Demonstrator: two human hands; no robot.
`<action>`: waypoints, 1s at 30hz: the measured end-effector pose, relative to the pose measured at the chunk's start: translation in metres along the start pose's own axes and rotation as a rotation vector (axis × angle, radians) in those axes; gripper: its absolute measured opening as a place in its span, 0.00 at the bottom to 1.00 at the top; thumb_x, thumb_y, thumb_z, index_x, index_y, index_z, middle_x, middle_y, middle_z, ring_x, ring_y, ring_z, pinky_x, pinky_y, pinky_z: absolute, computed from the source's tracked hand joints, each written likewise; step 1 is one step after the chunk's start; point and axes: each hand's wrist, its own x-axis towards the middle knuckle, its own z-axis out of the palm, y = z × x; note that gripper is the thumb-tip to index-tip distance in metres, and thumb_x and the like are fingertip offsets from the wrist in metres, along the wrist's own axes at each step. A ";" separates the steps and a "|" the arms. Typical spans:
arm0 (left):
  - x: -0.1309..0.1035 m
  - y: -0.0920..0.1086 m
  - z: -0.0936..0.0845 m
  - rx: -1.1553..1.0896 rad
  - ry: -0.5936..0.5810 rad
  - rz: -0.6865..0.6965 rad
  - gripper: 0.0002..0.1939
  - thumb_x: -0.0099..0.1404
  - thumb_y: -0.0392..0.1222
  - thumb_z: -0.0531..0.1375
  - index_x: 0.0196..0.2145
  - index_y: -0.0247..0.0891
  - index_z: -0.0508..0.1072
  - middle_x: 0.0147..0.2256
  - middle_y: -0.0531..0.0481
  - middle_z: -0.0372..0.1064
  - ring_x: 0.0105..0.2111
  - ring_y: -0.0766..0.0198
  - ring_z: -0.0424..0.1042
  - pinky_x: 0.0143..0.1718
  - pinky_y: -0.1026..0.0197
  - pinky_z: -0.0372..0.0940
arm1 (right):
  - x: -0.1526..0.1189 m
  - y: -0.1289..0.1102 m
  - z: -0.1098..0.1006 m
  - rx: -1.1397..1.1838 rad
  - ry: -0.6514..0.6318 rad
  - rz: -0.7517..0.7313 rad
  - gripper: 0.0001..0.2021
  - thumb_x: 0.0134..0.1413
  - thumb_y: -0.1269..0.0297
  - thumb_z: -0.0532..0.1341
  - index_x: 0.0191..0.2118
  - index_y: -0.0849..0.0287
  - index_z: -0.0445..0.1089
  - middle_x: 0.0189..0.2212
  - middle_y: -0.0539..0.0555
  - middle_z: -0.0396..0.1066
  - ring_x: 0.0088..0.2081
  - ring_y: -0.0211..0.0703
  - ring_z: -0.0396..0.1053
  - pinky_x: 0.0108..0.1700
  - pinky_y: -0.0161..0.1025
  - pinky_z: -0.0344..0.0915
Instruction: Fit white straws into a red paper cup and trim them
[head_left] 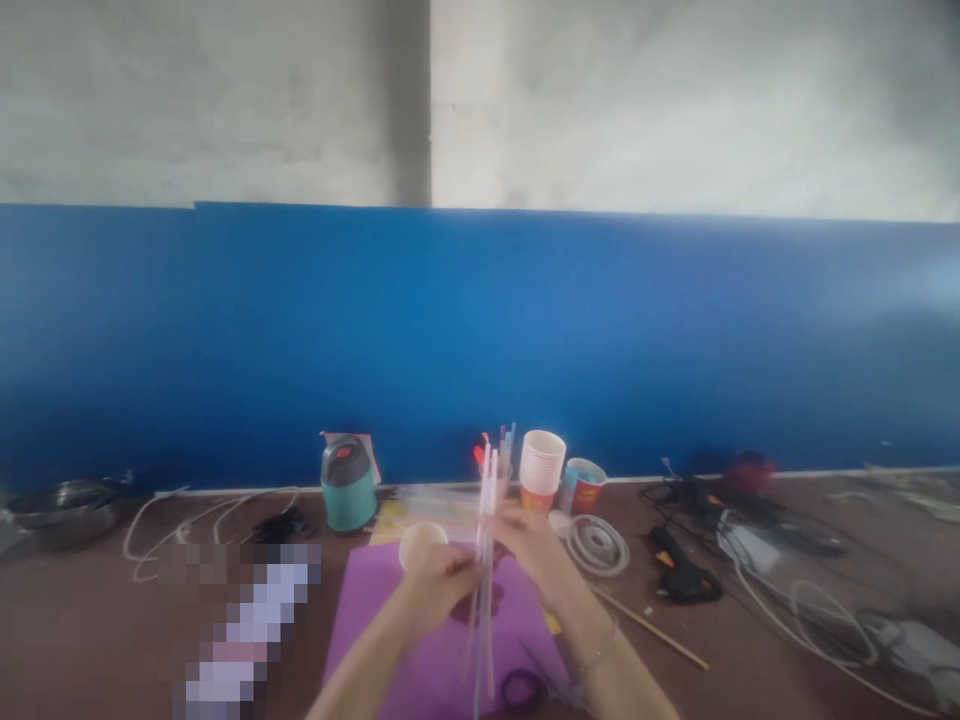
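Note:
Several long, thin, whitish translucent sticks point(484, 610) stand nearly upright between my hands above a purple sheet point(367, 640). My left hand point(442, 585) pinches them from the left at about mid-length. From the other side, my right hand point(525, 545) has its fingers closed around them a little higher up. They could be straws or plastic rods; the blur hides which. A white paper cup point(421, 543) stands just behind my left hand, partly covered by it. Dark-handled scissors point(525, 690) lie on the sheet near the bottom edge.
Behind stand a teal kettle-like jug point(350, 490), stacked paper cups point(541, 465) and a red cup point(587, 485) with blue pieces. To the right are a white tape roll point(598, 545), a wooden stick point(652, 628), a black glue gun point(684, 575) and tangled cables point(787, 620). A blue panel point(480, 330) bounds the table.

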 end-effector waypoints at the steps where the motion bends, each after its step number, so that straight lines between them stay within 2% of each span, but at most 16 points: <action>1: 0.000 0.000 0.000 -0.007 0.001 0.004 0.27 0.48 0.60 0.63 0.32 0.30 0.73 0.30 0.39 0.75 0.30 0.55 0.75 0.31 0.58 0.66 | 0.000 0.000 0.000 -0.011 -0.006 -0.008 0.18 0.43 0.51 0.62 0.17 0.62 0.68 0.15 0.49 0.64 0.21 0.38 0.63 0.26 0.35 0.60; 6: -0.002 0.004 0.000 0.001 0.011 0.001 0.27 0.50 0.59 0.62 0.35 0.29 0.72 0.31 0.39 0.75 0.31 0.55 0.75 0.31 0.58 0.67 | 0.001 0.001 0.001 -0.046 -0.020 -0.022 0.17 0.45 0.54 0.61 0.16 0.62 0.68 0.14 0.49 0.64 0.20 0.37 0.63 0.25 0.34 0.59; 13: -0.003 0.002 -0.001 0.025 -0.011 -0.008 0.26 0.48 0.59 0.63 0.31 0.30 0.72 0.29 0.38 0.75 0.28 0.55 0.75 0.30 0.57 0.66 | -0.001 -0.002 0.001 -0.004 -0.020 -0.016 0.17 0.45 0.52 0.62 0.18 0.62 0.66 0.17 0.48 0.63 0.20 0.36 0.62 0.26 0.35 0.61; 30: -0.004 0.003 -0.004 0.032 -0.034 0.004 0.28 0.47 0.60 0.63 0.33 0.29 0.72 0.29 0.37 0.75 0.29 0.55 0.75 0.29 0.58 0.67 | 0.000 0.001 0.002 0.048 0.003 -0.016 0.17 0.45 0.52 0.62 0.19 0.63 0.68 0.17 0.48 0.63 0.20 0.35 0.62 0.25 0.34 0.60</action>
